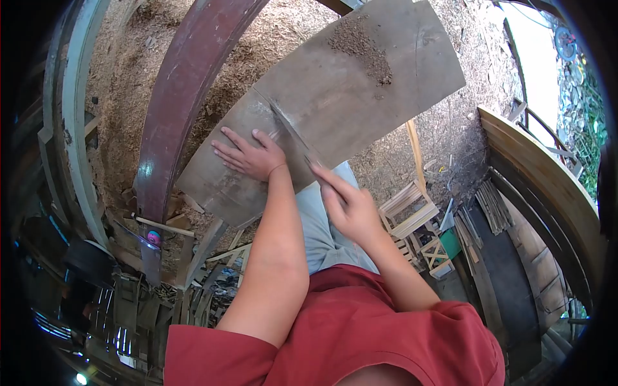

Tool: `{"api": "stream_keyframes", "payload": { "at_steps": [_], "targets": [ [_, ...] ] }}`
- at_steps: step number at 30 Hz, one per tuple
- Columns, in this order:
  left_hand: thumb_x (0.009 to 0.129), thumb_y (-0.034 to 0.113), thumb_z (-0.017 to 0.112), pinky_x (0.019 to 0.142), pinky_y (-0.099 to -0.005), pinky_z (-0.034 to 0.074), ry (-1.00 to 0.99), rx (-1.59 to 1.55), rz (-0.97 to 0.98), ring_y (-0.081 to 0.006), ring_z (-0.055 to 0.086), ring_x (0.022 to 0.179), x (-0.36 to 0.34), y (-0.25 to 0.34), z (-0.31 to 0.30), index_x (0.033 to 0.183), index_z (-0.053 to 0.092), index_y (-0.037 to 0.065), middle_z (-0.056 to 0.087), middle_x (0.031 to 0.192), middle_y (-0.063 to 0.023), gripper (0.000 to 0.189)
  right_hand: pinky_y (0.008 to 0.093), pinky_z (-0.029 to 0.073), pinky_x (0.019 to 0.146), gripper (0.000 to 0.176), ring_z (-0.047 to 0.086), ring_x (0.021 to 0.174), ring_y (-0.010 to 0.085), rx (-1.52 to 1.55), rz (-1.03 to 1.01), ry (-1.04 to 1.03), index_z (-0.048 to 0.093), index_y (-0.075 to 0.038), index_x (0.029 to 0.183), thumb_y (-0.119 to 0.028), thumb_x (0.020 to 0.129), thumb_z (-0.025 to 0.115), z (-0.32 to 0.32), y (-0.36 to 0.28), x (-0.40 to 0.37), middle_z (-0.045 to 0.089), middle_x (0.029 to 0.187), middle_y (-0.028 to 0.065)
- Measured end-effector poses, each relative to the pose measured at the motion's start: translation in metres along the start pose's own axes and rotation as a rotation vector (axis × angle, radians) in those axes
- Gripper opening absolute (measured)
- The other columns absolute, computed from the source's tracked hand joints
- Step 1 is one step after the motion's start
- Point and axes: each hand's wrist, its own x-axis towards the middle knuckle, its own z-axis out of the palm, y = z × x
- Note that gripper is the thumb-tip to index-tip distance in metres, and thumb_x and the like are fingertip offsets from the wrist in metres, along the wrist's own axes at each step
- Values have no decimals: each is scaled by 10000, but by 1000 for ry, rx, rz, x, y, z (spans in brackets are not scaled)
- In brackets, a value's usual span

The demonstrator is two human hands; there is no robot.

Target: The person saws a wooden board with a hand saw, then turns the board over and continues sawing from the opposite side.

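A broad grey-brown wooden board (347,109) stretches diagonally before me, from its near left end to the upper right. My left hand (252,154) lies flat on its left part, fingers spread, pressing on the surface. In my closed right hand (347,206) is a handsaw (293,132), its thin blade seen almost edge-on across the board. The index finger points along the tool, and the palm hides the handle. A dark line continues from the blade tip to the board's far edge. Pale dust shows beside the blade.
Brown crumbs (364,51) are heaped on the board's far part. A curved maroon beam (183,96) rises at left, beside a pale blue-grey beam (77,128). At right are a small slatted wooden frame (410,209) and a large curved plank (541,167). Shavings cover the ground.
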Motion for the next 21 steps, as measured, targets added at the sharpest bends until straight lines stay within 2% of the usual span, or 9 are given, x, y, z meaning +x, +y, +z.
{"api": "stream_keyframes", "payload": {
  "at_steps": [3, 7, 9, 12, 15, 17, 21],
  "targets": [
    [1058, 509, 562, 1337, -671, 252, -10, 8, -20, -479, 226, 1711, -6, 2, -3, 1789, 370, 204, 189, 1868, -254, 815, 387, 606, 713, 475, 804, 754, 326, -66, -31, 23, 721, -196, 1516, -105, 1052, 674, 31, 4, 58, 830, 1081, 203],
    [1059, 513, 559, 1343, -667, 244, -3, -1, 6, -477, 219, 1714, -3, 0, -3, 1791, 364, 203, 184, 1871, -251, 818, 395, 611, 722, 468, 801, 761, 334, -56, -57, 54, 721, -187, 1513, -114, 1052, 683, 2, 13, -13, 826, 1083, 209],
    [1061, 515, 555, 1345, -665, 242, -5, 4, 10, -477, 220, 1713, -3, 0, -2, 1792, 363, 203, 184, 1871, -249, 818, 413, 623, 740, 457, 809, 817, 370, 0, -38, 32, 717, -191, 1510, -134, 1058, 689, -21, 0, -50, 820, 1087, 210],
    [1062, 518, 549, 1349, -660, 237, -9, 10, 0, -477, 225, 1712, -3, 2, -4, 1792, 362, 204, 186, 1871, -248, 817, 429, 634, 759, 455, 814, 869, 393, -15, -138, 81, 710, -185, 1514, -144, 1062, 693, -9, 3, -20, 828, 1128, 191],
    [1061, 516, 549, 1353, -655, 233, -19, 15, -13, -475, 230, 1710, -5, 0, -4, 1791, 364, 205, 188, 1871, -248, 815, 429, 638, 767, 450, 821, 883, 392, -46, -152, 53, 715, -170, 1509, -140, 1060, 696, 26, 17, 40, 839, 1170, 166],
    [1060, 514, 550, 1354, -654, 232, -13, 12, -2, -474, 233, 1710, 2, 2, -2, 1790, 367, 207, 189, 1871, -248, 813, 427, 642, 769, 452, 825, 888, 382, -41, -15, 17, 719, -171, 1505, -140, 1054, 704, 32, 6, 52, 839, 1185, 168],
    [1055, 508, 558, 1354, -655, 232, 6, -2, 21, -469, 240, 1709, -3, -3, 1, 1787, 376, 214, 195, 1870, -248, 809, 425, 643, 766, 465, 827, 875, 368, -37, -36, 34, 720, -196, 1506, -137, 1045, 710, -5, 1, -19, 839, 1155, 171]
  ]
}}
